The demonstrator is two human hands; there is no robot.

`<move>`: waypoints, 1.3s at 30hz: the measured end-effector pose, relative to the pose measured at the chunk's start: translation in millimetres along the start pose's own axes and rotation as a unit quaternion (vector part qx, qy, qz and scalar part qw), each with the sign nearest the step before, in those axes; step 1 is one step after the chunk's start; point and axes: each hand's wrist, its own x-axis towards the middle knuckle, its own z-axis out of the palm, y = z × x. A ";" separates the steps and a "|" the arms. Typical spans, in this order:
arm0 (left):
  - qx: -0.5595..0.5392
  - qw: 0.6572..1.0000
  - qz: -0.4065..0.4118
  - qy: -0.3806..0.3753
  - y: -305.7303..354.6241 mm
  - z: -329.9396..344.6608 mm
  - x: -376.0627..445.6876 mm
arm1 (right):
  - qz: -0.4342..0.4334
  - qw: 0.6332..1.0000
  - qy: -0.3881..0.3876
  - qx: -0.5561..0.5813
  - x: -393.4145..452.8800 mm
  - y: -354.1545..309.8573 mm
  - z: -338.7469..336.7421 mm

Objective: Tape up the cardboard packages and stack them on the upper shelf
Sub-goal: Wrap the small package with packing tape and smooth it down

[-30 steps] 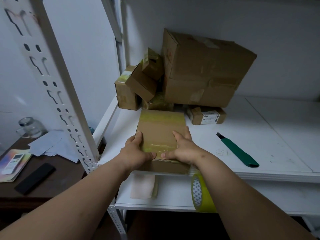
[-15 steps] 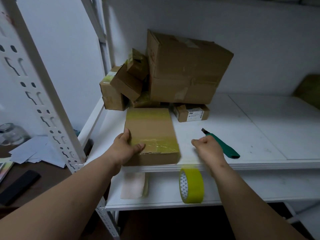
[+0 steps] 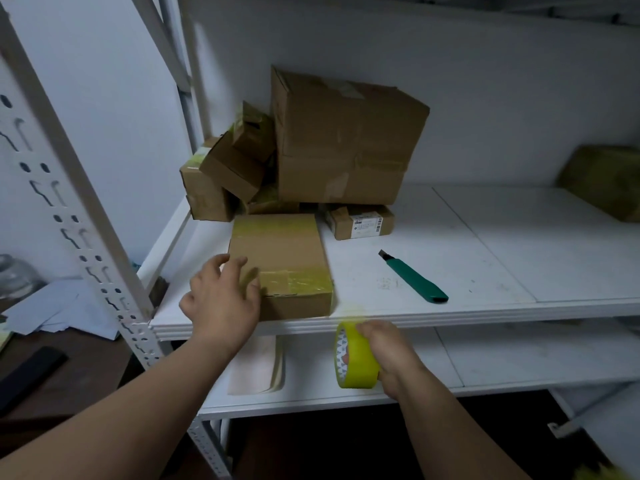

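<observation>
The taping step is in hand: the box (image 3: pixel 280 268) lies on the shelf (image 3: pixel 450 271), touched by the open left hand (image 3: pixel 221 299). The tape roll (image 3: pixel 353 356) is gripped by the right hand (image 3: pixel 388 355). Next, seemingly, the tape end must be found and laid.

Under my left hand (image 3: pixel 223 299) the box (image 3: pixel 280 265) is matt brown cardboard banded with glossy yellow tape; right of that box lies a smooth green plastic cutter (image 3: pixel 414 280) on the scuffed white shelf board (image 3: pixel 485 251), behind it more creased cardboard
</observation>
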 end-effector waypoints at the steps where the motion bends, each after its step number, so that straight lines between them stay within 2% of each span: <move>1: 0.002 1.000 0.007 -0.003 -0.5 0.4 -3.6 | 0.011 1.000 0.002 0.011 -0.4 -2.7 -0.6; 6: 0.012 1.000 0.004 -0.010 -1.9 -0.5 -16.2 | 0.063 0.997 -0.023 0.038 -1.9 -23.6 -9.0; 14: 0.009 1.000 -0.020 -0.008 -7.3 -11.7 -16.5 | 0.041 0.997 -0.013 0.069 5.8 -20.4 -5.5; 20: 0.016 0.999 -0.016 -0.026 -4.9 -8.4 -10.9 | 0.055 0.980 -0.088 0.168 -9.9 -58.3 -17.0; 22: 0.008 0.999 -0.014 -0.032 -2.5 -6.6 -10.6 | 0.035 0.977 -0.103 0.183 -17.0 -81.2 -26.0; 27: -0.039 0.999 -0.005 -0.011 8.8 -9.0 -7.4 | -0.057 0.986 -0.135 0.082 -39.7 -98.7 -45.3; 29: -0.109 0.994 -0.006 -0.018 15.9 -11.9 -5.7 | -0.086 0.978 -0.176 0.066 -46.7 -92.6 -46.8; 31: -0.229 0.970 -0.044 -0.061 25.4 -17.2 -7.0 | -0.097 0.971 -0.217 0.038 -53.6 -86.2 -43.3; 34: -0.348 0.907 -0.118 -0.205 38.4 -28.3 -12.6 | -0.101 0.960 -0.262 0.001 -59.3 -80.3 -33.9; 36: -0.368 0.867 -0.142 -0.305 41.6 -35.3 -16.3 | -0.100 0.954 -0.281 -0.026 -61.3 -78.9 -27.0; 39: -0.347 0.855 -0.125 -0.365 38.5 -40.7 -19.5 | -0.100 0.949 -0.294 -0.059 -62.5 -78.8 -15.1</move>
